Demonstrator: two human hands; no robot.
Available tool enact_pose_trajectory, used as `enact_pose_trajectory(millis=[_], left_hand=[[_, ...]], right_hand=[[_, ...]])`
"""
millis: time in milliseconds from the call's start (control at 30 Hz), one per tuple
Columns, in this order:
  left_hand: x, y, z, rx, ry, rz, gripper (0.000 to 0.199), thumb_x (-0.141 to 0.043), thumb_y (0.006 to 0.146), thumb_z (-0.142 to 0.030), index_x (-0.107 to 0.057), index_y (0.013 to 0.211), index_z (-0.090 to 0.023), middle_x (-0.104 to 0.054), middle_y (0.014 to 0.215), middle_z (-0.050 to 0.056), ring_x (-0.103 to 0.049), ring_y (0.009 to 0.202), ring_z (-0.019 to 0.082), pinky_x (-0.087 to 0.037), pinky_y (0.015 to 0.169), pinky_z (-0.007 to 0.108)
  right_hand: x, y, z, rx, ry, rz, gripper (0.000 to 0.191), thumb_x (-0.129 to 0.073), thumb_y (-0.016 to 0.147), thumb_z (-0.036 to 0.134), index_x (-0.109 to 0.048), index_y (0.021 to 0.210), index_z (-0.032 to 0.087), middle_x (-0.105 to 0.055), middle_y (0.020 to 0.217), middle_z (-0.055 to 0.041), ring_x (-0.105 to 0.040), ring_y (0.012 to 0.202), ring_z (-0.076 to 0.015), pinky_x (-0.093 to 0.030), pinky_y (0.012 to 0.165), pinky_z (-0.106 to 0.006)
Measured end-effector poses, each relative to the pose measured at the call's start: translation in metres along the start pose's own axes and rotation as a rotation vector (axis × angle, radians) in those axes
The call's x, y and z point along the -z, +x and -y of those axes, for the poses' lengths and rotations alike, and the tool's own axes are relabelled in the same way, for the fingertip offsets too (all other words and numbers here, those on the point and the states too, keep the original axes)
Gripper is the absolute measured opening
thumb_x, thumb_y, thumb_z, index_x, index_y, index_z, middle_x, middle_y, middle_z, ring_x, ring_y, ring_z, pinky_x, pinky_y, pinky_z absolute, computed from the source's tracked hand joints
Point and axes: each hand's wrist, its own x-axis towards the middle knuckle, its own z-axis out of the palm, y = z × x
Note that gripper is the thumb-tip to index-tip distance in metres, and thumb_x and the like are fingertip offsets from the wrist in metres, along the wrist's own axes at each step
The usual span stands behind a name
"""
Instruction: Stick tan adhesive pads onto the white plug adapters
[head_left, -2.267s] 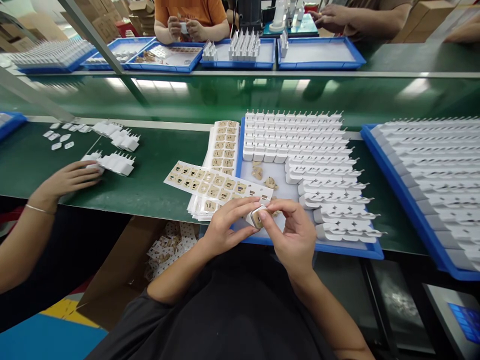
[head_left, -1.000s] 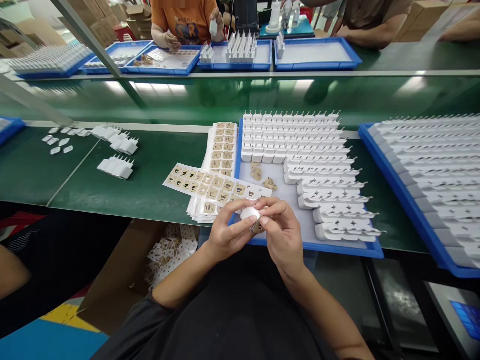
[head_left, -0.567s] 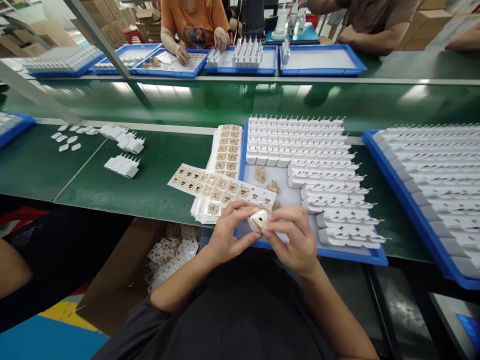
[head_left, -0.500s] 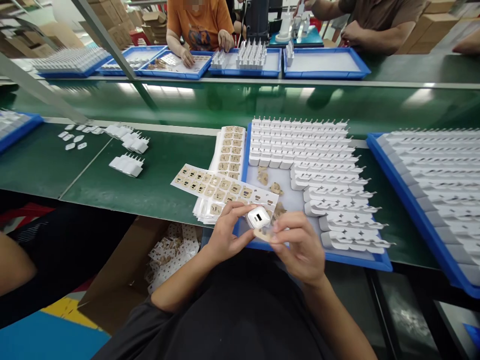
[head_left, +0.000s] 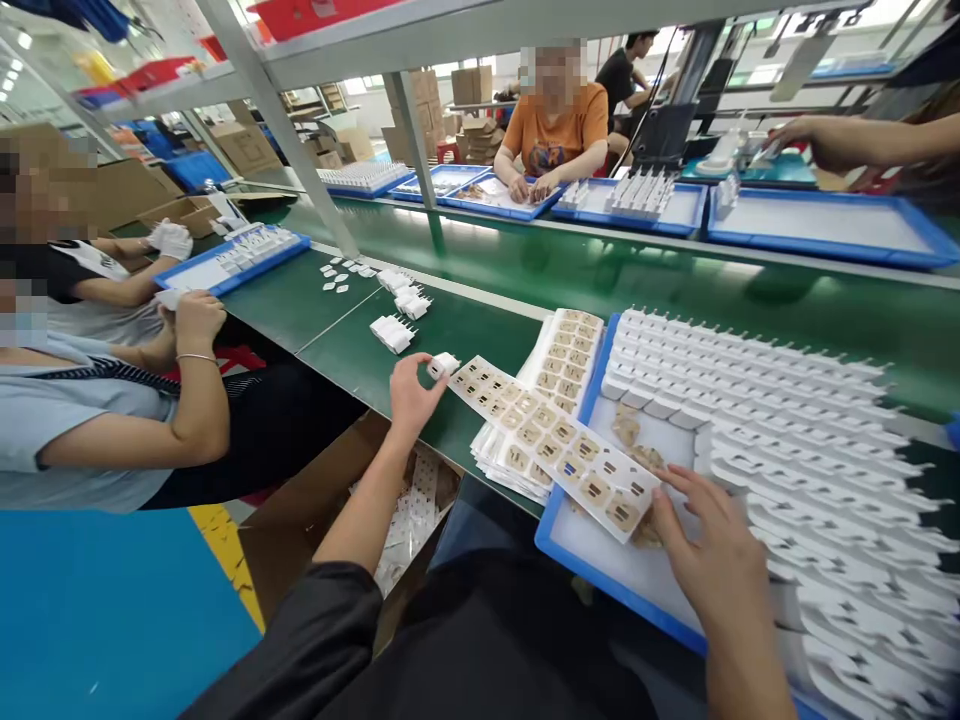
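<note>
My left hand (head_left: 415, 398) is closed, pinching a white charger plug (head_left: 442, 367) over the green bench, just beyond the far end of a sticker sheet (head_left: 551, 435). The sheet has tan pieces with dark slots and lies aslant across a stack of similar sheets (head_left: 517, 470). At the sheet's near right corner my right hand (head_left: 712, 545) has thumb and fingers closed on the edge. Crumpled tan scraps (head_left: 626, 425) lie beside it in a blue-rimmed tray (head_left: 559, 525), which carries rows of white charger plugs (head_left: 757, 400).
Small groups of charger plugs (head_left: 394, 333) and flat white pieces (head_left: 341, 275) lie on the green bench (head_left: 330, 345). A carton (head_left: 292, 530) with discarded sheets stands below. Co-workers sit at the left and across the bench. A metal post (head_left: 300, 130) rises at the far edge.
My left hand has moved left, away from the tray. My right hand has gone from a small tan piece near the charger to the sheet's corner. The view has swung left.
</note>
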Motion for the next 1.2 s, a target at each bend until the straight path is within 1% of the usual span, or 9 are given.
enact_pose_trajectory(millis=[167, 333, 500, 600, 667, 800, 867, 1000, 1200], left_hand=[[-0.009, 0.044, 0.049, 0.015, 0.081, -0.032, 0.029, -0.074, 0.08, -0.026, -0.057, 0.102, -0.018, -0.065, 0.12, 0.015, -0.048, 0.129, 0.036, -0.032, 0.111, 0.055], [-0.011, 0.067, 0.086, -0.147, -0.1, -0.273, 0.05, -0.077, 0.075, -0.059, -0.058, 0.088, -0.015, -0.057, 0.123, 0.012, -0.031, 0.138, 0.041, -0.019, 0.115, 0.059], [-0.013, 0.068, 0.069, -0.259, -0.204, -0.235, 0.057, -0.074, 0.078, -0.065, -0.06, 0.099, -0.014, -0.055, 0.13, 0.014, -0.025, 0.143, 0.045, -0.017, 0.116, 0.067], [-0.016, 0.04, 0.016, -0.373, -0.222, -0.031, 0.046, -0.073, 0.085, -0.052, -0.063, 0.113, -0.016, -0.065, 0.123, 0.013, -0.051, 0.127, 0.038, -0.034, 0.111, 0.064], [-0.017, 0.014, -0.032, -0.495, -0.253, 0.187, 0.037, -0.07, 0.089, -0.047, -0.066, 0.117, -0.022, -0.071, 0.119, 0.007, -0.062, 0.118, 0.031, -0.044, 0.108, 0.052], [-0.015, -0.023, -0.131, -0.828, -0.409, 0.799, 0.067, -0.075, 0.083, -0.054, -0.054, 0.14, -0.028, -0.058, 0.146, 0.011, -0.038, 0.149, 0.036, -0.037, 0.117, 0.051], [-0.017, -0.026, -0.166, -0.914, -0.473, 1.0, 0.066, -0.081, 0.077, -0.053, -0.059, 0.133, -0.028, -0.066, 0.135, 0.01, -0.05, 0.14, 0.037, -0.038, 0.114, 0.049], [-0.028, -0.018, -0.198, -0.881, -0.491, 1.377, 0.044, -0.082, 0.075, -0.033, -0.067, 0.115, -0.023, -0.075, 0.108, 0.005, -0.071, 0.102, 0.027, -0.049, 0.093, 0.035], [-0.043, -0.013, -0.199, -0.543, -0.633, 1.707, 0.051, -0.086, 0.069, -0.03, -0.064, 0.114, -0.022, -0.074, 0.089, -0.001, -0.071, 0.08, 0.019, -0.051, 0.075, 0.027]], right_hand=[[-0.005, -0.003, -0.007, 0.072, 0.021, 0.072, 0.029, -0.048, 0.099, 0.041, -0.068, 0.111, 0.023, -0.075, 0.115, -0.0107, -0.069, 0.108, -0.0299, -0.056, 0.094, -0.049], [-0.009, -0.007, -0.011, -0.014, -0.012, 0.152, 0.033, -0.046, 0.099, 0.04, -0.067, 0.115, 0.021, -0.075, 0.113, -0.0128, -0.069, 0.104, -0.0309, -0.055, 0.092, -0.05], [-0.002, -0.006, -0.001, -0.099, 0.092, 0.19, 0.03, -0.051, 0.096, 0.038, -0.069, 0.114, 0.022, -0.076, 0.11, -0.0114, -0.069, 0.099, -0.03, -0.057, 0.087, -0.049], [0.006, -0.003, 0.009, -0.184, 0.239, 0.205, 0.028, -0.055, 0.096, 0.038, -0.07, 0.116, 0.024, -0.074, 0.101, -0.0093, -0.07, 0.091, -0.0267, -0.059, 0.079, -0.044], [0.009, -0.002, 0.014, -0.253, 0.38, 0.229, 0.03, -0.058, 0.096, 0.039, -0.069, 0.119, 0.024, -0.073, 0.097, -0.0076, -0.071, 0.086, -0.0236, -0.06, 0.076, -0.04], [0.012, -0.004, 0.017, -0.315, 0.611, 0.224, 0.031, -0.063, 0.095, 0.041, -0.067, 0.12, 0.024, -0.073, 0.095, -0.0059, -0.071, 0.084, -0.0198, -0.061, 0.075, -0.035], [0.013, -0.004, 0.018, -0.316, 0.645, 0.191, 0.029, -0.064, 0.094, 0.04, -0.067, 0.119, 0.024, -0.073, 0.094, -0.0052, -0.071, 0.084, -0.0196, -0.061, 0.073, -0.034], [0.016, -0.007, 0.021, -0.26, 0.624, 0.103, 0.024, -0.063, 0.095, 0.034, -0.068, 0.117, 0.024, -0.071, 0.097, -0.0052, -0.071, 0.083, -0.0186, -0.062, 0.072, -0.034], [0.024, -0.013, 0.032, 0.218, 0.211, -0.118, 0.024, -0.07, 0.088, 0.018, -0.074, 0.107, 0.032, -0.066, 0.122, -0.0094, -0.064, 0.117, -0.03, -0.059, 0.094, -0.052]])
